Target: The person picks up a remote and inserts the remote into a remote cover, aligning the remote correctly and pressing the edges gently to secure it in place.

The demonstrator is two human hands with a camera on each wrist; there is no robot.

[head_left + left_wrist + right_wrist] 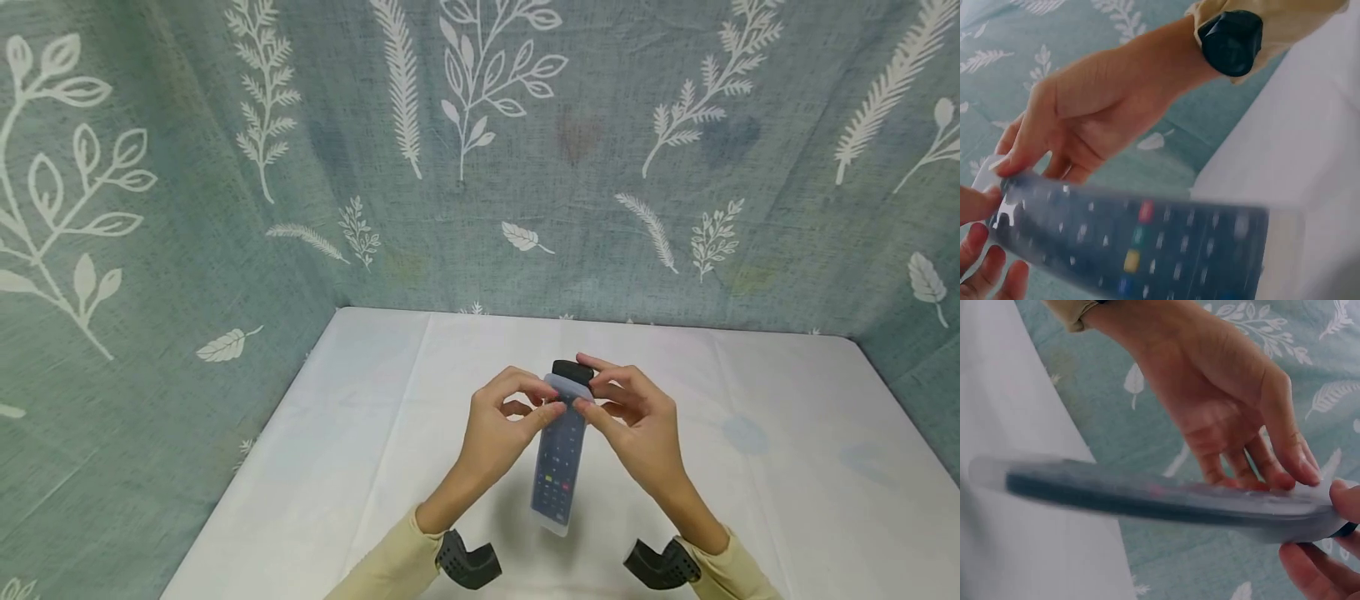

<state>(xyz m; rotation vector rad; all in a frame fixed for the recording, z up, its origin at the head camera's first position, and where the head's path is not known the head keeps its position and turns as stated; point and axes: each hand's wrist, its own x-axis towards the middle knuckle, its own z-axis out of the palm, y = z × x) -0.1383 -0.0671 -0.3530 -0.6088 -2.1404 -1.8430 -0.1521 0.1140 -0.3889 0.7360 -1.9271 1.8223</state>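
A dark remote control with small coloured buttons sits inside a translucent sleeve-like cover. Its black far end sticks out past the cover's rim. My left hand pinches the cover near that rim, thumb on the button face. From the other side my right hand pinches the same end, thumb on the face and fingertips by the black end. In the left wrist view, the remote's buttons show blurred through the cover. Seen edge-on in the right wrist view, the cover extends beyond the remote's near end.
A white-covered table lies beneath the hands. Green-blue cloth with white leaf prints hangs behind and beside it. Black wrist devices are strapped over the pale yellow sleeves.
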